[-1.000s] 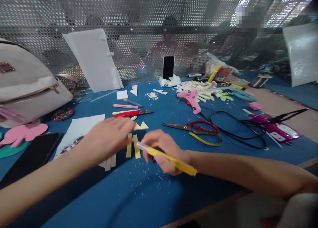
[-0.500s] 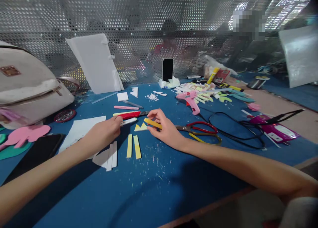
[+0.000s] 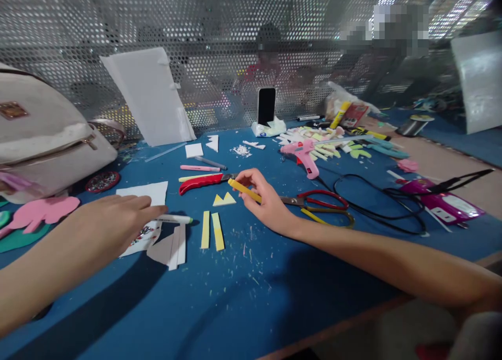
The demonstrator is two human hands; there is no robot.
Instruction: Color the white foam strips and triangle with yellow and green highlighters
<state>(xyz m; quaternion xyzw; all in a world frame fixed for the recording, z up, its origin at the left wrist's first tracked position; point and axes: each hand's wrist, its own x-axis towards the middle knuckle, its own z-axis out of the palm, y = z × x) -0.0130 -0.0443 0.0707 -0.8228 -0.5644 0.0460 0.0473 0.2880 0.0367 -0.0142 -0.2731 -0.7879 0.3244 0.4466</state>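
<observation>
Yellow pen (image 3: pixel 245 190) is gripped by right hand (image 3: pixel 270 206), white pen (image 3: pixel 174 219) by left hand (image 3: pixel 105 221); backpack plate (image 3: pixel 13 109) unreadable.

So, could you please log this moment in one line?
Left hand: holds white pen; right hand: holds yellow tool; table: two yellow strips

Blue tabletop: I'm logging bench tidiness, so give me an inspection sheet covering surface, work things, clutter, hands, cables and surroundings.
Surface: blue tabletop, pale specks toward its front middle.
Work things: two yellow strips lie side by side; a yellow zigzag piece lies just beyond them.
Clutter: pale scraps heaped behind a pink glue gun; scissors and a red-handled tool lie loose.
Left hand: holds a white marker.
Right hand: holds a yellow stick.
Cables: black cable loops on the right side.
Surroundings: perforated metal panel behind, white bag at left.
</observation>
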